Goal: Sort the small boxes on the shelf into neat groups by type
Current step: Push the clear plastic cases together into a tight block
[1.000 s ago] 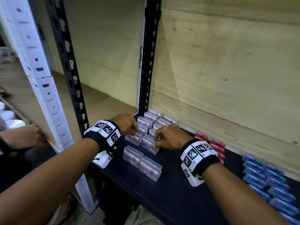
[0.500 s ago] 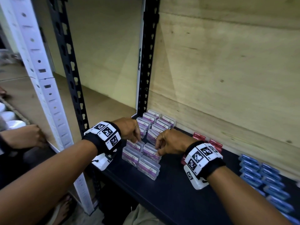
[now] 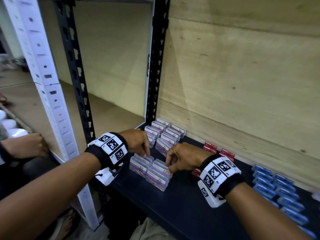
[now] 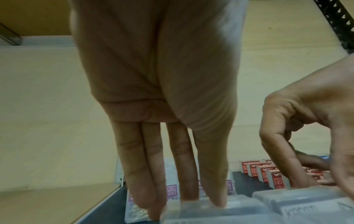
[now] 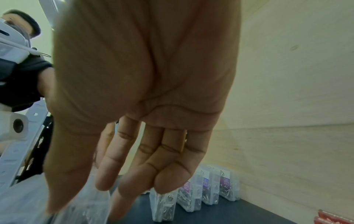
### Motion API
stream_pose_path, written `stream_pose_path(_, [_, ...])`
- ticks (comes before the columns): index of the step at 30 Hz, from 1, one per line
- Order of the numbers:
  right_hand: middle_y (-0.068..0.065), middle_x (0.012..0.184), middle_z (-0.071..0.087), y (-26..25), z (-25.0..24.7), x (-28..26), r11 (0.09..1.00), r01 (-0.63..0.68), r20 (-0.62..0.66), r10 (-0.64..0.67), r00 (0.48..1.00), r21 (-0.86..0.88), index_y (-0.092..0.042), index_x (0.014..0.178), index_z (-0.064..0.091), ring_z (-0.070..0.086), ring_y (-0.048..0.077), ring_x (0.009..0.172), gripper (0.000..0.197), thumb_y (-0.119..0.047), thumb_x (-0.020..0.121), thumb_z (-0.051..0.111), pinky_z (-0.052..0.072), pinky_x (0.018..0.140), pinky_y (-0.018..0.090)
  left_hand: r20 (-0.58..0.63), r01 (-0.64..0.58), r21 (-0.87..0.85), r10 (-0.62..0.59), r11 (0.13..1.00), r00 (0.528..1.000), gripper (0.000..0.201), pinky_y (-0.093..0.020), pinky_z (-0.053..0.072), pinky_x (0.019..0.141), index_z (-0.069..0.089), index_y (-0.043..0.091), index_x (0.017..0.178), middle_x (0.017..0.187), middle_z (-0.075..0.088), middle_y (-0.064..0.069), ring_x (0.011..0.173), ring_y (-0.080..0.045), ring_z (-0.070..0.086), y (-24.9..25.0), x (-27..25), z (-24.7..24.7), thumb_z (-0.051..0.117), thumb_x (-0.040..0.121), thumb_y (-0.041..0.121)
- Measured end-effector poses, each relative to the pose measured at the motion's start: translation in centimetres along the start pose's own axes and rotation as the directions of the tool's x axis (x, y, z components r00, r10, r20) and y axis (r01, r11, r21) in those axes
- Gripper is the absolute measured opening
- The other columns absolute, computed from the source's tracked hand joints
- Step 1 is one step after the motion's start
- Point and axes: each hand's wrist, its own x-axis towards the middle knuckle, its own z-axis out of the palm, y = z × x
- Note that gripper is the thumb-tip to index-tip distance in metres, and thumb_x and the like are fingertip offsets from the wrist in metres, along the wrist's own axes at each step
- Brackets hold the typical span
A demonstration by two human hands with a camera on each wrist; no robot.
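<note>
On the black shelf, the clear purple-labelled boxes look light, rigid and slick, best pinched by their short ends; left hand fingers press straight down, right hand seemingly pinches one.

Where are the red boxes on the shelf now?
In the head view the red boxes stand at the back of the black shelf, against the wooden wall, just behind the right hand, between the purple-labelled clear boxes and the blue boxes.

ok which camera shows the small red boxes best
The left wrist view: the small red boxes stand in a row, white printing visible. The head view shows them partly behind the right hand; the right wrist view catches only a corner.
</note>
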Motion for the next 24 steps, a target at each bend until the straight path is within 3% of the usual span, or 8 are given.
stream_pose_path(4, [-0.01, 0.094, 0.071, 0.0, -0.3, -0.2, 1.0, 0.001, 0.054, -0.002, 0.999, 0.019, -0.022, 0.102, 0.07, 0.067, 0.005, 0.088, 0.02, -0.028, 0.084, 0.076, 0.053, 0.086, 0.025, 0.041, 0.002, -0.026, -0.001, 1.0, 0.999, 0.017, -0.019, 0.046, 0.086, 0.077, 0.029, 0.101, 0.095, 0.072, 0.018, 0.084, 0.005, 0.06, -0.5, 0.2, -0.1, 0.074, 0.085, 0.024])
stream_pose_path(6, [-0.009, 0.095, 0.072, 0.2, -0.7, 0.0, 1.0, -0.003, 0.05, 0.002, 0.999, 0.014, -0.023, 0.102, 0.07, 0.066, 0.005, 0.09, 0.018, -0.029, 0.086, 0.075, 0.052, 0.087, 0.025, 0.04, 0.018, -0.054, -0.016, 0.998, 0.999, 0.019, -0.021, 0.047, 0.089, 0.076, 0.029, 0.103, 0.098, 0.072, 0.016, 0.088, 0.002, 0.062, -0.8, 0.5, -0.4, 0.075, 0.084, 0.025])
stream_pose_path(12, [-0.007, 0.104, 0.066, 1.4, -2.1, 2.4, 0.989, -0.073, -0.258, 0.037, 0.965, -0.13, -0.029, 0.107, 0.065, 0.063, 0.013, 0.094, 0.022, -0.039, 0.088, 0.069, 0.054, 0.086, 0.037, -0.134, 0.071, 0.043, -0.065, 0.997, 0.989, 0.031, -0.029, 0.046, 0.086, 0.068, 0.033, 0.117, 0.111, 0.059, 0.009, 0.096, -0.012, 0.057, -2.0, 2.5, -0.9, 0.07, 0.086, 0.04])
stream_pose_path(16, [-0.003, 0.116, 0.063, 1.7, -2.0, 4.1, 0.97, -0.136, -0.308, 0.07, 0.949, -0.2, -0.03, 0.114, 0.061, 0.061, 0.018, 0.101, 0.03, -0.043, 0.087, 0.067, 0.054, 0.086, 0.04, -0.137, 0.108, 0.103, -0.093, 0.989, 0.986, 0.036, -0.038, 0.047, 0.096, 0.064, 0.034, 0.123, 0.134, 0.057, 0.0, 0.114, -0.02, 0.057, -2.8, 4.0, -1.0, 0.067, 0.088, 0.04])
stream_pose_path(24, [-0.002, 0.112, 0.066, 2.3, -1.1, 5.7, 0.978, -0.147, -0.285, 0.1, 0.953, -0.147, -0.027, 0.11, 0.064, 0.062, 0.019, 0.102, 0.026, -0.037, 0.087, 0.07, 0.055, 0.089, 0.041, -0.096, 0.082, 0.09, -0.073, 0.993, 0.993, 0.035, -0.026, 0.041, 0.091, 0.064, 0.03, 0.126, 0.136, 0.058, 0.003, 0.118, -0.017, 0.056, -3.4, 5.0, -1.2, 0.065, 0.092, 0.034])
